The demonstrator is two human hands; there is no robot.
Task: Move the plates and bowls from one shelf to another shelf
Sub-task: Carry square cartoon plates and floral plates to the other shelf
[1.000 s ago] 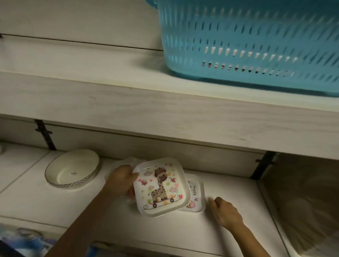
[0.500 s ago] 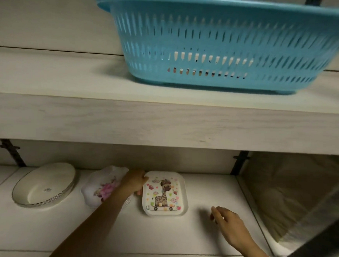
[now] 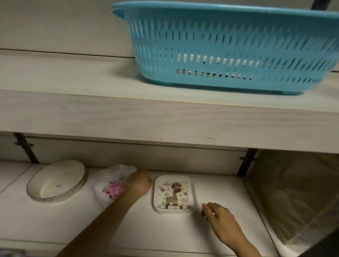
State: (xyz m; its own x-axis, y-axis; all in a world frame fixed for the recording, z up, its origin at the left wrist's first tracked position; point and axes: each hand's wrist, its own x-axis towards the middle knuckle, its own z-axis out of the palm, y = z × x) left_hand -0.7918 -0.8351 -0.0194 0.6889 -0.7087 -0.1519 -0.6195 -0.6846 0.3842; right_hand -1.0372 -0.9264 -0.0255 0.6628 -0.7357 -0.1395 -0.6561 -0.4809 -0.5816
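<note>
I see the blue basket (image 3: 225, 43) on the upper shelf (image 3: 69, 113); I cannot tell its contents. On the lower shelf (image 3: 161, 233) lie a round bowl (image 3: 53, 182), a giraffe plate (image 3: 174, 194) and a floral plate (image 3: 109, 184). My left grip (image 3: 141, 182) is curled between the two plates; I cannot tell if it holds either. My right grip (image 3: 219, 216), loose and holding nothing, hovers just beside the giraffe plate.

On my feed a blue slotted basket (image 3: 234, 50) sat on the upper shelf (image 3: 165, 120), and on the lower shelf (image 3: 161, 233) a round white dish (image 3: 56, 182), a scalloped floral plate (image 3: 111, 184) and a square giraffe plate (image 3: 174, 194) lay in a row. My left hand (image 3: 139, 182) was curled between the floral and giraffe plates, covering the floral plate's right edge, though I couldn't tell whether it gripped anything. My right hand (image 3: 219, 218) hovered loosely curled just beside the giraffe plate's lower right corner, holding nothing.
</note>
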